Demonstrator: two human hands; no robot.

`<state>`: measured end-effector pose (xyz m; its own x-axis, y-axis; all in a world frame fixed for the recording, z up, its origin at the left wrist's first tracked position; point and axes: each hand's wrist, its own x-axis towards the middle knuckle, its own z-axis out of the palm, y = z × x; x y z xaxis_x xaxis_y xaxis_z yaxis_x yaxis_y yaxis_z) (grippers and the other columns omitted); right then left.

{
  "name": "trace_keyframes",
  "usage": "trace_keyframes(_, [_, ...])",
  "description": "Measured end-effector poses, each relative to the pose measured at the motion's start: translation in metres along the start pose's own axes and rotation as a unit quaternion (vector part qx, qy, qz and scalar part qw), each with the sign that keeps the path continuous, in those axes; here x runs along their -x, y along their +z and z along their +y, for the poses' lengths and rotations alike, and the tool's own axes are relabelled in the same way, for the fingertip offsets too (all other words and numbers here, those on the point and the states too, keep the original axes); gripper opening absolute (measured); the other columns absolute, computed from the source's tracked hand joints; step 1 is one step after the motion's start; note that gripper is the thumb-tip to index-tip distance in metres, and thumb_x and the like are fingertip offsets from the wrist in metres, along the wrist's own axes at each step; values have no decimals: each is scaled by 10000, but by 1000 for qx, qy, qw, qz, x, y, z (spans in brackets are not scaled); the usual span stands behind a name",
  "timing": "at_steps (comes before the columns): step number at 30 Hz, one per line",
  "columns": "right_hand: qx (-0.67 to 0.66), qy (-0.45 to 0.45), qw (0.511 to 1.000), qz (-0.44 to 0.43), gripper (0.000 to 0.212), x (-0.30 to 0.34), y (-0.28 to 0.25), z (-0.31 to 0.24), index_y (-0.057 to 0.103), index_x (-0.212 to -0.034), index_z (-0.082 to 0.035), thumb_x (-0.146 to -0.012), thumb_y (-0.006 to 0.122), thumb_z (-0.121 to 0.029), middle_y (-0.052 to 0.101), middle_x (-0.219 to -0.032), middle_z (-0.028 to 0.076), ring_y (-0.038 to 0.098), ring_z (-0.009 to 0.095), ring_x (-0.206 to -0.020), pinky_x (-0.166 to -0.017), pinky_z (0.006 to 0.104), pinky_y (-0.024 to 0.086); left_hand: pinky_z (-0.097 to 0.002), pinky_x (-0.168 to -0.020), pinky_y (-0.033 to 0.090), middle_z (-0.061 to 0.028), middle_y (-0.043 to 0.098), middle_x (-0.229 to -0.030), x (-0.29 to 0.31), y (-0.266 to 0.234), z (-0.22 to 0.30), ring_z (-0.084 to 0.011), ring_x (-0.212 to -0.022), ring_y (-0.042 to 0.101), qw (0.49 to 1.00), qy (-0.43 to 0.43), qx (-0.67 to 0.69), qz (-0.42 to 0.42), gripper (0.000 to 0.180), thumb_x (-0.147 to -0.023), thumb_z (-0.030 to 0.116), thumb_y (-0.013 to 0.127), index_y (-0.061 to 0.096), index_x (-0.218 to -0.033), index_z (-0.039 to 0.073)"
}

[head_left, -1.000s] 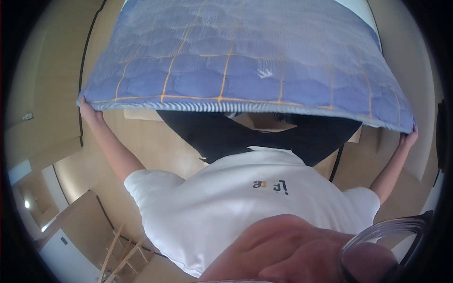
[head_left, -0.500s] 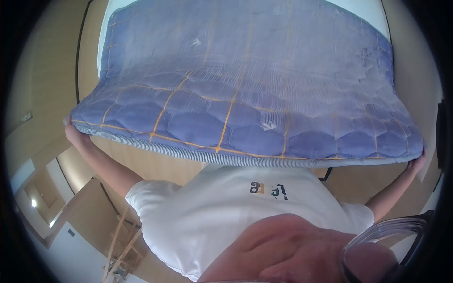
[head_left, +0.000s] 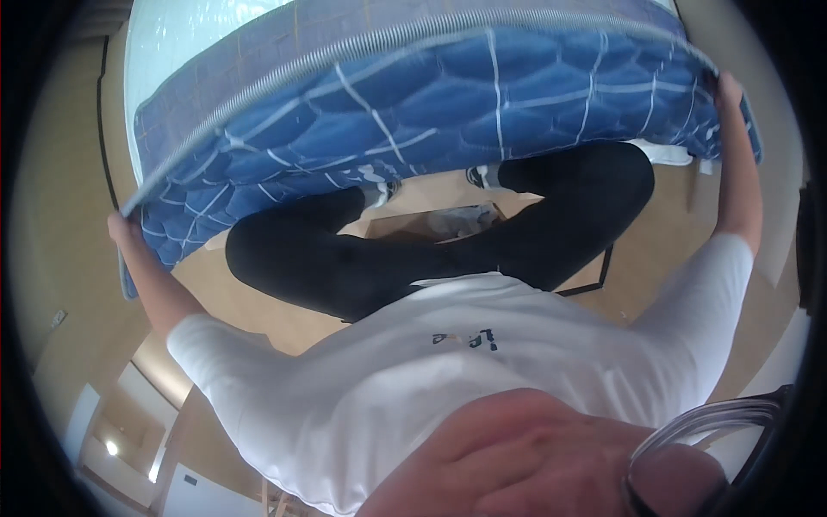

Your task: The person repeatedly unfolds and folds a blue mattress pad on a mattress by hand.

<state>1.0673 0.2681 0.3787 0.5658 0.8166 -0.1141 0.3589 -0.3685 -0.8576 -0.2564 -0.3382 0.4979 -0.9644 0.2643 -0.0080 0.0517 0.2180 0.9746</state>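
A quilted mattress pad (head_left: 448, 95) is stretched between my two hands, its near edge lifted and folded back so the blue underside with white grid lines faces me. Striped grey piping runs along that edge. My left hand (head_left: 123, 227) is closed on the pad's left corner. Higher up on the other side, my right hand (head_left: 729, 90) grips the right end of the edge; its fingertips are partly hidden by the fabric. Behind the fold, the pad's purple top side (head_left: 172, 121) with thin orange lines lies over a white mattress (head_left: 177, 39).
Below the pad, between my bent legs in black trousers (head_left: 293, 250), a box (head_left: 401, 227) with clear plastic in it sits on the wooden floor (head_left: 284, 314). A thin black metal frame (head_left: 594, 284) stands right of my legs. A white item (head_left: 663, 153) shows beneath the pad.
The pad's near edge has gone up and away from me, turning its blue underside into view. My right hand rose most. My legs and the box have come into sight.
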Motion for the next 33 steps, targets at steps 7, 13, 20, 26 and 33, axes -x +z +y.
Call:
trace_keyframes(7, [593, -169, 787, 14, 561, 159, 14, 80, 631, -1284, 47, -914, 598, -373, 651, -1260, 212, 647, 396, -1137, -972, 513, 480, -507, -805, 602, -260, 624, -1203, 33, 134, -74, -427, -1098, 645, 991, -56, -48, -110, 512, -1059, 327, 415, 443, -1378, -74])
trace_keyframes(13, [442, -335, 816, 163, 568, 293, 125, 105, 478, -1444, 3, -1017, 455, -370, 461, -1465, 342, 495, 470, -1313, -1136, 547, 354, -435, -1140, 342, -242, 448, -1500, 167, 216, -202, -388, -1396, 417, 799, 233, -411, -372, 621, -1097, 487, 313, 399, -1508, 29])
trace_keyframes(20, [366, -562, 719, -184, 668, 592, 222, 45, 372, -1521, -11, -960, 573, -313, 394, -1548, 252, 398, 419, -1427, -1191, 474, 312, -689, -1181, 133, -201, 190, -1681, 265, 163, -226, -421, -1549, 163, 699, 374, -529, -304, 722, -1051, 516, 421, 215, -1629, 136])
trace_keyframes(26, [280, -516, 766, -261, 649, 746, 326, 40, 411, -1560, -191, -979, 501, -466, 282, -1650, 182, 235, 451, -1515, -1189, 690, 136, -655, -1201, 144, -156, 242, -1671, 254, 171, -237, -389, -1542, 201, 701, 415, -498, -296, 693, -1033, 518, 452, 285, -1610, 173])
trace_keyframes(33, [324, -473, 789, -221, 749, 813, 372, 52, 368, -1559, -57, -943, 515, -456, 261, -1640, 239, 166, 428, -1542, -1232, 614, 76, -522, -1224, 240, -94, 360, -1622, 208, 64, -236, -325, -1510, 293, 640, 487, -513, -301, 569, -1019, 384, 513, 405, -1559, 240])
